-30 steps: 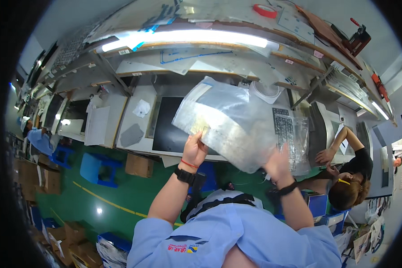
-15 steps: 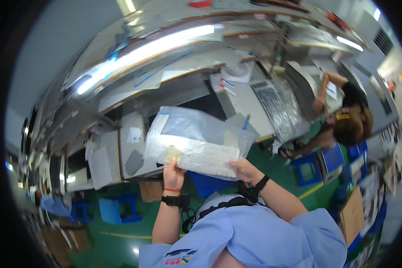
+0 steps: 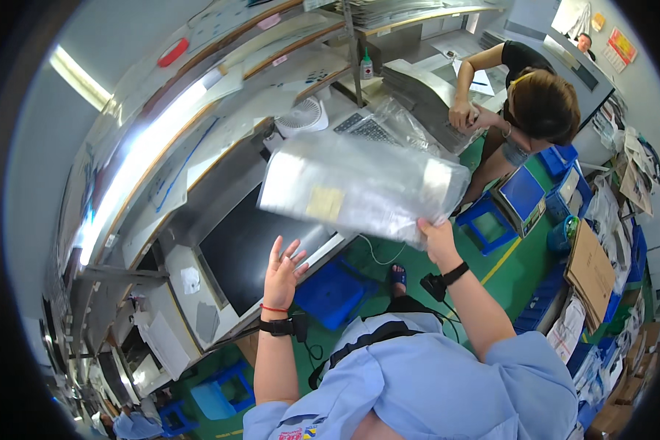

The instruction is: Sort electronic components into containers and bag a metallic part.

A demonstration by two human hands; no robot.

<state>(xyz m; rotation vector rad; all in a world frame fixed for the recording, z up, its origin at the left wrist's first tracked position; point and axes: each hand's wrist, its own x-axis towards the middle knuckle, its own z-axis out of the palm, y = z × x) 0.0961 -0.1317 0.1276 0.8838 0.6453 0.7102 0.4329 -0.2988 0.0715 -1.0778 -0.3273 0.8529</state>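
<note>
My right hand point(image 3: 437, 239) grips the lower right corner of a large clear plastic bag point(image 3: 359, 185) holding a flat grey-white item with a small yellow label. The bag hangs level above the workbench edge. My left hand point(image 3: 284, 270) is free of the bag, fingers spread, raised just below the bag's left end and over the dark mat point(image 3: 251, 242) on the workbench. Both wrists carry dark bands.
Another person point(image 3: 524, 103) works at the bench to the right, near a grey machine point(image 3: 418, 84). A small white fan point(image 3: 304, 116) and a keyboard point(image 3: 367, 128) sit behind the bag. Blue crates point(image 3: 331, 290), blue stools point(image 3: 491, 220) and cardboard point(image 3: 590, 271) stand on the green floor.
My left hand has let go of the bag and now hovers open below it. The bag has swung to the right, held by my right hand alone. My view has turned rightward.
</note>
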